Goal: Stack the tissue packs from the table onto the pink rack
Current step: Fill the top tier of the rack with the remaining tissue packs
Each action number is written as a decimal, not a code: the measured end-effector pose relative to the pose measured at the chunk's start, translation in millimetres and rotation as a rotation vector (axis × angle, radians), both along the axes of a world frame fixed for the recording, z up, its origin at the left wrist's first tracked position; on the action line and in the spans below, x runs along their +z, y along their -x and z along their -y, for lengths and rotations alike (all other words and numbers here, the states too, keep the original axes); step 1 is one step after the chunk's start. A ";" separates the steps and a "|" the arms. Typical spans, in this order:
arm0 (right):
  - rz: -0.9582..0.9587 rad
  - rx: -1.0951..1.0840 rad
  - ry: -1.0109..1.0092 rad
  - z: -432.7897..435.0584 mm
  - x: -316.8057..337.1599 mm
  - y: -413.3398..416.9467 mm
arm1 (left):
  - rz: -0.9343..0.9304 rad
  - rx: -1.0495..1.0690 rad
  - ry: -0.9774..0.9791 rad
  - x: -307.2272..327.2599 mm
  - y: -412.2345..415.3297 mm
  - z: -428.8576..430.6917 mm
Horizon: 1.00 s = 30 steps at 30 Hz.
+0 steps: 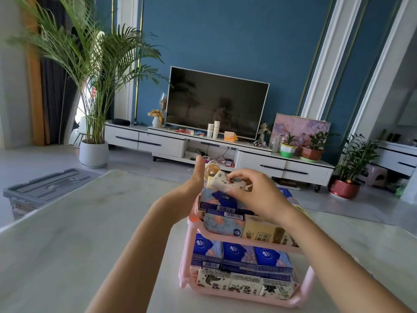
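Observation:
A two-tier pink rack stands on the pale table, both tiers filled with several tissue packs in blue, cream and black-and-white wrappers. My right hand pinches a small white tissue pack with dark specks, holding it just above the top pile. My left hand stands flat and upright with straight fingers against the left side of the top pile.
Beyond the table's far edge lie the floor, a white TV stand with a television, and potted plants. A small fan shows behind the rack. A grey storage crate sits on the floor at the left.

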State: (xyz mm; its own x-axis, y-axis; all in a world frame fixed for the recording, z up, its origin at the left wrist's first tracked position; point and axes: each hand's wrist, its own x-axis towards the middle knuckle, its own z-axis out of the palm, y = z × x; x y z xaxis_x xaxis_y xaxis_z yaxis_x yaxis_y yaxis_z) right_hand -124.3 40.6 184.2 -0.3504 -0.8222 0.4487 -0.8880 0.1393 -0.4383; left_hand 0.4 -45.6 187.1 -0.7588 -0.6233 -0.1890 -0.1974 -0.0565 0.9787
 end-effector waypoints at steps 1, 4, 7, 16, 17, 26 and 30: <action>0.016 -0.013 0.032 -3.0 2.6 3.6 | 0.007 0.009 0.016 2.6 0.2 -3.5; 0.116 -0.071 0.082 -16.4 10.0 18.8 | 0.025 0.053 0.050 7.8 1.0 -4.7; 0.250 -0.137 0.147 -33.7 12.8 33.4 | 0.017 0.060 0.021 10.5 1.1 -4.4; 0.337 -0.132 0.166 -46.0 2.8 34.9 | 0.046 0.063 0.047 10.7 7.1 -9.1; 0.346 -0.126 0.177 -46.6 2.8 33.4 | 0.048 0.074 0.053 10.9 8.1 -9.4; 0.302 -0.105 0.192 -43.8 -19.3 22.6 | 0.124 0.109 0.075 7.5 3.9 0.9; 0.219 -0.120 0.206 -39.4 -18.2 21.5 | 0.172 0.130 0.141 8.8 -2.2 7.8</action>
State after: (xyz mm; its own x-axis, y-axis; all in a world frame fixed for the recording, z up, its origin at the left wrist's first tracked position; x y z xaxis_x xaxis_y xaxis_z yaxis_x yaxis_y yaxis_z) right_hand -145.7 80.0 165.9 -0.5460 -0.6687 0.5047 -0.7522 0.1260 -0.6468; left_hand 2.6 -53.4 195.8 -0.6346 -0.7430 -0.2127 -0.3615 0.0421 0.9314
